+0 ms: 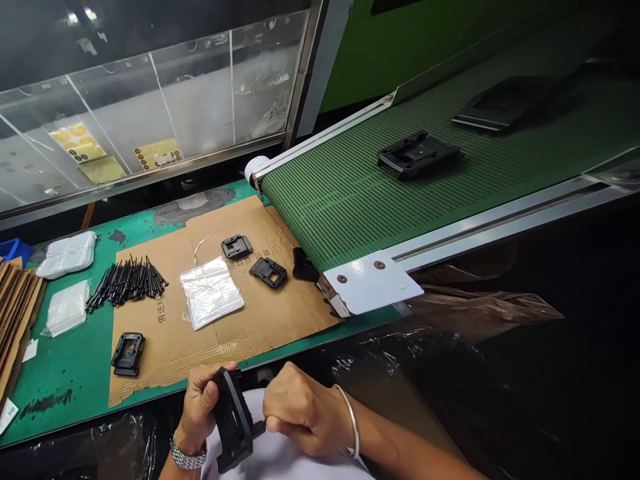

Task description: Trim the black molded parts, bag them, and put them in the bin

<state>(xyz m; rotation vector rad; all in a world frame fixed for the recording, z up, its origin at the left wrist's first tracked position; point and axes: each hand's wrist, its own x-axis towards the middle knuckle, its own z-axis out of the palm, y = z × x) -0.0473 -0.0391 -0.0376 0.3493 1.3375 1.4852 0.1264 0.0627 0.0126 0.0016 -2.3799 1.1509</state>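
Near my lap, my left hand [199,403] is closed around the upper edge of a black plastic frame-like part [233,420], which is tilted on its side. My right hand [295,407] is a fist just to the right of the part. A short dark piece sticks out between the fist and the part, but whether it belongs to the part or to something held is unclear. Similar black parts lie on the cardboard sheet [270,327]: one part [129,354] at its left corner, another part [237,247] and a third part [269,272] near the conveyor.
A green conveyor belt [330,200] slopes in from the right, carrying a black part [419,155] and a larger dark piece [505,103]. On the green table lie thin black rods [130,280], clear plastic bags [211,292], white bundles [67,253] and stacked cardboard [17,313].
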